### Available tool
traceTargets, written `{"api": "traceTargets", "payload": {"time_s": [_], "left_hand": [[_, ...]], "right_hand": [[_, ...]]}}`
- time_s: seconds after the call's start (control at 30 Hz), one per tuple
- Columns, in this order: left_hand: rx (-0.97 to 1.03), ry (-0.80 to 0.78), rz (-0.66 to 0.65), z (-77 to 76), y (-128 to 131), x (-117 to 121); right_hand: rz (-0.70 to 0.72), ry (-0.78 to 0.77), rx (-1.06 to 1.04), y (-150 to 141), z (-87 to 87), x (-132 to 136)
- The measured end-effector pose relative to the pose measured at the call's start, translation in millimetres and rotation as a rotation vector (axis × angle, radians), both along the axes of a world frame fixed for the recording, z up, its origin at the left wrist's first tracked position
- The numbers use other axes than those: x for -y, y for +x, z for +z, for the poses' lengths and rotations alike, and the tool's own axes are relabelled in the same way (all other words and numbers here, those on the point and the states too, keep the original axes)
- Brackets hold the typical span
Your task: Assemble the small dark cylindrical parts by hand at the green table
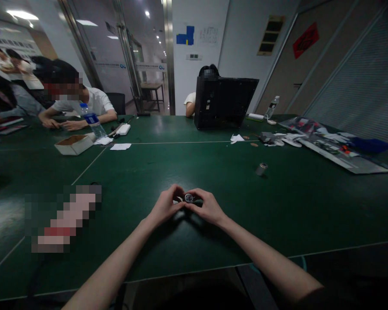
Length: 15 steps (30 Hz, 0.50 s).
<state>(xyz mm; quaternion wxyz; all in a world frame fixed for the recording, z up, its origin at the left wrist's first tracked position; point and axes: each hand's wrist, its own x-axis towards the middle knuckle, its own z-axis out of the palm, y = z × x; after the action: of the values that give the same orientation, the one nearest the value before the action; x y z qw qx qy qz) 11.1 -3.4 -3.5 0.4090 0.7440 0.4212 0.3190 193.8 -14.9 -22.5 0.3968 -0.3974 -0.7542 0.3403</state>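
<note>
Head view | left hand (168,203) and right hand (208,207), fingertips nearly closed, pinch a spoked disc (189,198) | metallic cylinder (261,169) stands beyond, right of their grip

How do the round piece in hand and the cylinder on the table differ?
The round piece is held between left hand and right hand; the cylinder sits untouched on the table. The round piece shows a dark-patterned face, the cylinder a plainer side. Both look greyish.

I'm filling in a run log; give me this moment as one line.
left hand: fingers on small round part | right hand: fingers on same part | small cylinder: on green table, farther right
</note>
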Motion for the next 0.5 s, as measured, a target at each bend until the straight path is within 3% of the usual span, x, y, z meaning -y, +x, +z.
{"api": "traceTargets", "payload": {"time_s": [0.13, 0.23, 0.37, 0.5], "left_hand": [[0.056, -0.059, -0.044, -6.5, 3, 1], [0.006, -0.061, -0.064, -8.0, 2, 2], [-0.192, 0.027, -0.096, -6.4, -2, 3], [-0.275, 0.080, -0.117, -4.3, -2, 2]], "right_hand": [[-0.086, -0.009, 0.036, 8, 1.7, -1], [-0.233, -0.001, 0.108, 31, 4.7, -7], [-0.527, 0.013, 0.217, 95, 2.0, -18], [-0.877, 0.035, 0.396, 177, -15.4, -23]]}}
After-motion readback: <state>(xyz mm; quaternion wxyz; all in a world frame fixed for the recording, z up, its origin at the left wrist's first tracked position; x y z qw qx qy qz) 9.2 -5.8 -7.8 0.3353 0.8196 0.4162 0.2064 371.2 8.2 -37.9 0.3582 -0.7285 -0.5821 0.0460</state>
